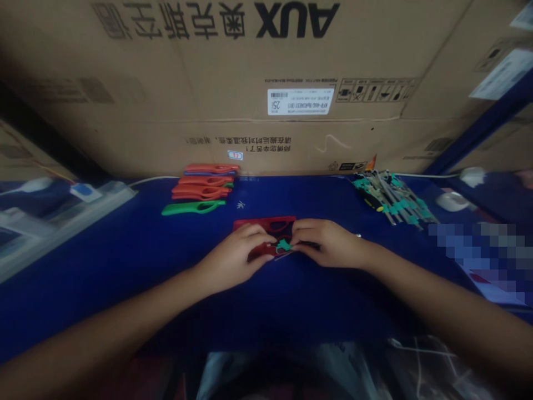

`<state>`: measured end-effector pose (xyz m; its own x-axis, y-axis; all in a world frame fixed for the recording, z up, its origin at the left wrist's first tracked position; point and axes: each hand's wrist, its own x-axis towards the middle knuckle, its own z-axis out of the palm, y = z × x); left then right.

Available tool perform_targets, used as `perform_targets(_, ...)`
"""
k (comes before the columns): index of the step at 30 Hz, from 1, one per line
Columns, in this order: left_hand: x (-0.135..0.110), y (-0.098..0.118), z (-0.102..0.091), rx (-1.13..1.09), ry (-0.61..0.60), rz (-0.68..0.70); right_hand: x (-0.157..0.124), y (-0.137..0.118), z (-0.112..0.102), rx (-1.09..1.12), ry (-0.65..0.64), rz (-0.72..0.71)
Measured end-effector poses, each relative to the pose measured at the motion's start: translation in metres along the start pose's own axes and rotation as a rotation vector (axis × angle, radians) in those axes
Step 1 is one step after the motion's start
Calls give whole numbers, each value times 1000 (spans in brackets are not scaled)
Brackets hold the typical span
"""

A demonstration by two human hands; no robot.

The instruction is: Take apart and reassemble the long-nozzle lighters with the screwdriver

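Note:
In the head view, a red plastic handle shell [266, 251] is between my hands, low over the blue table. My left hand [235, 253] curls its thumb and fingers around the shell's left end. At the shell's middle sits a small teal plastic piece [284, 244], with a thin pale wire and a slim metal rod near it. My right hand [328, 241] pinches at the right edge of that teal piece; its fingertips partly hide the contact. Just behind lies another red shell [281, 220] with a loop-shaped opening, partly covered by my left fingers.
Orange handle shells [202, 190] and a green one [194, 208] lie stacked back left. Back right is a pile of metal rods with teal parts [397, 197], with a black-and-yellow screwdriver [372, 201]. A large cardboard box [208, 100] stands behind the blue table [166, 244].

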<state>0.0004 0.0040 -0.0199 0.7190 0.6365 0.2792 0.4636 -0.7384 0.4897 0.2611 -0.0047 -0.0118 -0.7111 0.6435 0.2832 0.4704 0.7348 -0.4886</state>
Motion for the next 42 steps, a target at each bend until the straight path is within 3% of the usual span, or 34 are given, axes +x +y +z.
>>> perform_targets(11, 1, 2, 1, -148, -27, -128, 4, -11, 4, -411, 45, -250)
perform_targets(21, 0, 5, 1, -106, 1, -120, 2, -12, 3, -354, -52, -153)
perform_targets(32, -2, 5, -1, -7, 1, -46, 0, -13, 3, -354, -47, -147)
perform_targets(42, -1, 6, -2, -11, -17, -25, 3, -17, 2, -567, -65, -246)
